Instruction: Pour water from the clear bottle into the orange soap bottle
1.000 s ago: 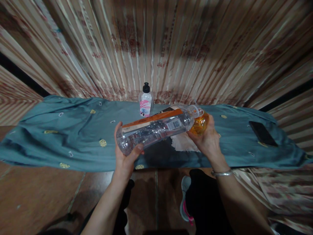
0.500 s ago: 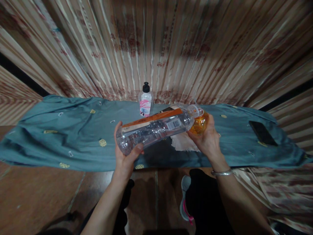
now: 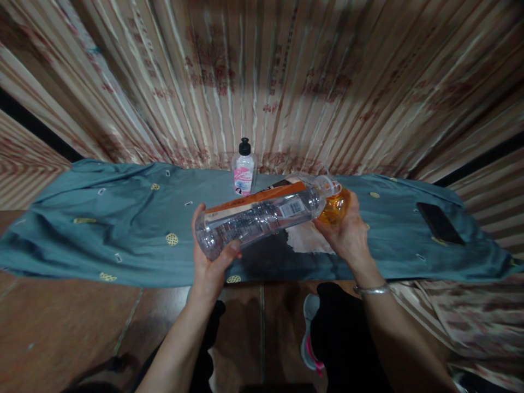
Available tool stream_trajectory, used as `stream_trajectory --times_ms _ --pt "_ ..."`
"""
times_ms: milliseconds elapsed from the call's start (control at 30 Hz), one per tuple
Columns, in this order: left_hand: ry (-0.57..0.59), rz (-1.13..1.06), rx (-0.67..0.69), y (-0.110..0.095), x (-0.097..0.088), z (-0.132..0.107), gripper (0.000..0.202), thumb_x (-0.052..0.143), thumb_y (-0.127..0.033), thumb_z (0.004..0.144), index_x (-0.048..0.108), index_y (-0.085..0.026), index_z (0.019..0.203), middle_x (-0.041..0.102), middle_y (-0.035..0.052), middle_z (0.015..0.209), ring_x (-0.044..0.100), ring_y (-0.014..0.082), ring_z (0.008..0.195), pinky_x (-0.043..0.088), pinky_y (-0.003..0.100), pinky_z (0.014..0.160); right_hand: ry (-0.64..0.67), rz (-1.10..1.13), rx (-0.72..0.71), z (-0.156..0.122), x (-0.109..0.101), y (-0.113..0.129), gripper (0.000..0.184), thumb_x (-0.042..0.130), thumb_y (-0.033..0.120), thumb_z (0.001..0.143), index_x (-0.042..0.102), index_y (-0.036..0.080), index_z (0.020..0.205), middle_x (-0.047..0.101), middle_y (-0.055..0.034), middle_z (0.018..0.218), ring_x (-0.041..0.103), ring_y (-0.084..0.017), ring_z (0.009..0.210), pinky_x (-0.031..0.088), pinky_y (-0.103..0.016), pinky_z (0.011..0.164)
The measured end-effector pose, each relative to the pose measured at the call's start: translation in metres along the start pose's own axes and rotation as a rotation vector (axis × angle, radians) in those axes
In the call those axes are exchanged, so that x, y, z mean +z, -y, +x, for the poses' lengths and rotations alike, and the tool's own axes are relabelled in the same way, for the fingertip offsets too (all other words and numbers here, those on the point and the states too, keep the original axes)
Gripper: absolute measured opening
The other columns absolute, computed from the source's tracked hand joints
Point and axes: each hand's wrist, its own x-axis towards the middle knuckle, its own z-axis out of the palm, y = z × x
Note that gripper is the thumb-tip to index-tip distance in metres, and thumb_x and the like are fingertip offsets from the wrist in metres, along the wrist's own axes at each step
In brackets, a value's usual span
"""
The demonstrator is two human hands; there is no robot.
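Note:
My left hand [image 3: 210, 262] grips the base of a large clear plastic bottle [image 3: 262, 215] with an orange label. The bottle lies almost level, its neck pointing right into a small orange transparent container [image 3: 336, 206]. My right hand [image 3: 347, 232] is wrapped round that orange container from below. Both are held above a surface covered with a teal cloth [image 3: 123, 218]. A white rag [image 3: 305, 240] lies on the cloth just under the hands.
A small pump bottle [image 3: 244, 170] with a pink label and black cap stands at the back by the striped curtain. A black phone [image 3: 440, 222] lies on the cloth at the right. Brown tiled floor and my shoes are below.

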Motion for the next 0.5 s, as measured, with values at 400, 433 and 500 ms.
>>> stream_trajectory --times_ms 400,433,500 --pt "0.011 -0.023 -0.003 0.0002 -0.0002 -0.0003 0.101 0.097 -0.039 0.082 0.042 -0.035 0.168 0.075 0.0053 0.121 0.075 0.0194 0.081 0.061 0.025 0.054 0.007 -0.005 0.021 0.0007 -0.0013 0.0025 0.101 0.080 0.058 0.084 0.039 0.016 0.165 0.076 -0.0256 0.147 0.080 -0.045 0.124 0.068 -0.060 0.099" --pt "0.011 -0.028 0.000 0.0001 0.0003 -0.0002 0.101 0.097 -0.039 0.082 0.043 -0.035 0.168 0.075 0.0051 0.120 0.075 0.0192 0.081 0.061 0.025 0.054 0.005 -0.004 0.023 0.0008 -0.0013 0.0024 0.101 0.080 0.058 0.084 0.039 0.016 0.165 0.076 -0.0255 0.146 0.080 -0.045 0.125 0.068 -0.060 0.099" --pt "0.008 -0.037 0.003 -0.0001 0.0011 0.0000 0.100 0.097 -0.039 0.082 0.044 -0.034 0.167 0.075 0.0052 0.120 0.075 0.0192 0.081 0.061 0.025 0.053 0.002 -0.004 0.024 0.0008 -0.0009 0.0019 0.101 0.080 0.059 0.084 0.039 0.015 0.165 0.075 -0.0262 0.146 0.080 -0.046 0.125 0.068 -0.059 0.099"
